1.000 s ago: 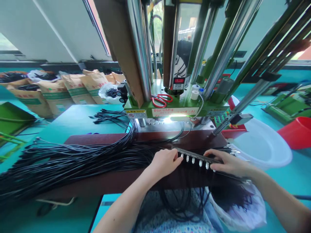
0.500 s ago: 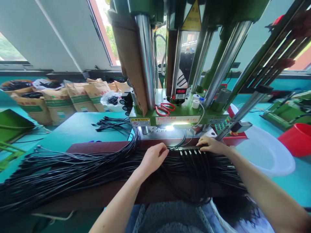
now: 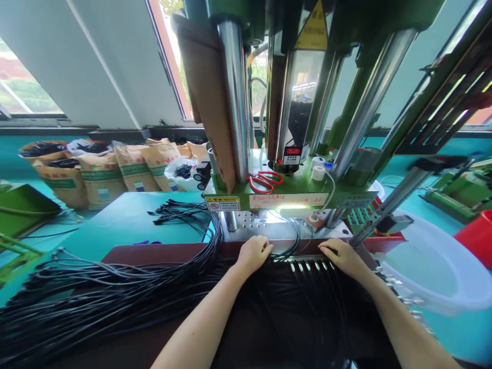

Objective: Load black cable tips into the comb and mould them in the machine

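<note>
A narrow metal bar (image 3: 303, 259) lies in front of the green press (image 3: 292, 190), with several bright metal connectors (image 3: 312, 266) along its front side. Black cables run down from these connectors toward my body. My left hand (image 3: 254, 253) has its fingers curled at the bar's left end; the fingertips are partly hidden. At the right end, my right hand (image 3: 341, 256) bends thumb and fingers around the bar. Thin dark cables (image 3: 294, 241) loop behind the bar onto the steel plate (image 3: 261, 230) of the press.
A large bundle of black cables (image 3: 126, 287) spreads over the left. Red-handled scissors (image 3: 266, 182) lie on the press ledge. To the right stand a white basin (image 3: 426, 261) and a red bucket (image 3: 474, 238). Paper sacks (image 3: 102, 177) line the wall. More cable ends (image 3: 172, 211) rest on the turquoise table.
The view has shifted, so the press and both hands appear lower. My hands stay at the two ends of the bar, and the right fingers look more curled.
</note>
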`<act>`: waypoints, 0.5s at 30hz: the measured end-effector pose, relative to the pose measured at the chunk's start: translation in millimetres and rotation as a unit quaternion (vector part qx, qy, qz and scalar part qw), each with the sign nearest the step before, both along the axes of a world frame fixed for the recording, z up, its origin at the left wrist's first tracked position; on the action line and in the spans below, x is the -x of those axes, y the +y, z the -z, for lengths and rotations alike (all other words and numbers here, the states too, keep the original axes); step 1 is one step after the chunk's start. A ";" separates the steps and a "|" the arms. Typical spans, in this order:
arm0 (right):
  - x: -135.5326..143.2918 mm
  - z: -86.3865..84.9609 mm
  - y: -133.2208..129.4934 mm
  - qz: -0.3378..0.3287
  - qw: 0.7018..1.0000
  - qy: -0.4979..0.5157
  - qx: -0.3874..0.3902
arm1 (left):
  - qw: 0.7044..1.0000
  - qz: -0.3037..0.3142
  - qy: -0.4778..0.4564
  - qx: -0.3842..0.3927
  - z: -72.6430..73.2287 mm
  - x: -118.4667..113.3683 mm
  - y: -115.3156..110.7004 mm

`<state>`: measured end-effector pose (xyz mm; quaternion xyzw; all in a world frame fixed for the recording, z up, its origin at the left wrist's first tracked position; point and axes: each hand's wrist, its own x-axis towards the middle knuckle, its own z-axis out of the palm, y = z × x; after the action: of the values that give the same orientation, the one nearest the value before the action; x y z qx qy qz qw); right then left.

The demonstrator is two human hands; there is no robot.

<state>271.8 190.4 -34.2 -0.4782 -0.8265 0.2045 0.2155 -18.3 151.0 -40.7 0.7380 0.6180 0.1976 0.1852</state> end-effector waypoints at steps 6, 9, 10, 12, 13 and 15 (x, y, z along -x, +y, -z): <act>23.8 -26.4 36.8 0.044 0.996 0.012 -0.081 | 1.000 0.005 0.018 -0.012 -0.1 -0.1 0.5; 50.7 -29.6 73.3 0.060 0.994 0.000 -0.089 | 1.000 -0.001 0.021 -0.005 -2.0 -0.4 1.1; 61.1 -29.6 85.9 0.064 0.994 -0.007 -0.089 | 1.000 -0.003 0.020 -0.003 -2.5 -0.5 1.2; 82.6 -30.0 108.6 0.055 0.994 -0.017 -0.093 | 1.000 -0.005 0.016 -0.001 -2.3 -0.3 1.6; 92.9 -30.7 117.8 0.042 0.994 -0.019 -0.098 | 1.000 -0.005 0.013 -0.001 -1.7 -0.1 1.9; 111.6 -33.1 131.2 0.011 0.994 -0.021 -0.111 | 1.000 -0.006 0.005 -0.001 0.4 0.5 2.9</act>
<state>160.2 321.6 -1.2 -0.4646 -0.8430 0.0990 0.2523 -18.8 153.9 -41.0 0.7351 0.6236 0.1956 0.1806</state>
